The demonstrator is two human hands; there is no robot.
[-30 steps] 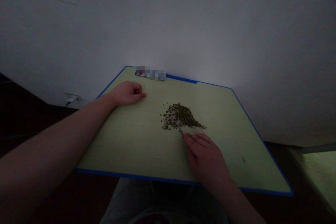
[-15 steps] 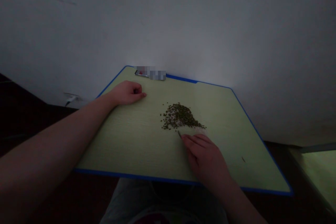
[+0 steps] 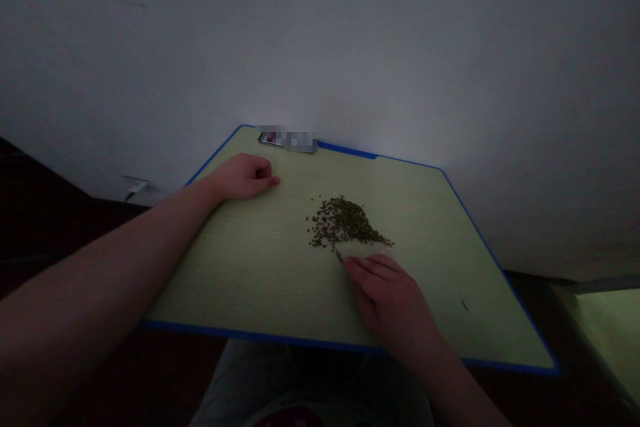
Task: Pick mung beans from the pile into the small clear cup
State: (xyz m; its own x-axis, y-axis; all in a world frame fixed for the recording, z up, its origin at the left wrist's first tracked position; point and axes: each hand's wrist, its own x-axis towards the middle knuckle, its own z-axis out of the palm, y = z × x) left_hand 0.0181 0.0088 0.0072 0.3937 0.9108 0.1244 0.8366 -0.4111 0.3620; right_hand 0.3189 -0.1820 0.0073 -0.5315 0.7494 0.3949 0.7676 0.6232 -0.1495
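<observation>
A loose pile of small green beans (image 3: 350,217), like mung beans, lies on the pale table (image 3: 240,267), with stray ones around its edge. My right hand (image 3: 387,290) rests just in front of the pile, fingers pinched on a thin, dark tool (image 3: 339,256). Only its narrow tip pokes out toward the near left edge of the beans; the fingers cover the rest, so its kind does not show. To the left, my left hand (image 3: 244,177) lies on the tabletop in a loose fist, thumb forward, apart from the beans and with nothing visible in it.
A partly blurred phone (image 3: 271,141) lies at the back left, beside a blue strip (image 3: 347,149) along the far edge. One thin dark sliver (image 3: 465,305) is at the right. The wall (image 3: 350,47) stands behind, with a plug (image 3: 137,188) low on the left.
The tool's tip and my right fingertips have shifted slightly left along the front of the pile. My left hand stays still, and the pile looks nearly the same.
</observation>
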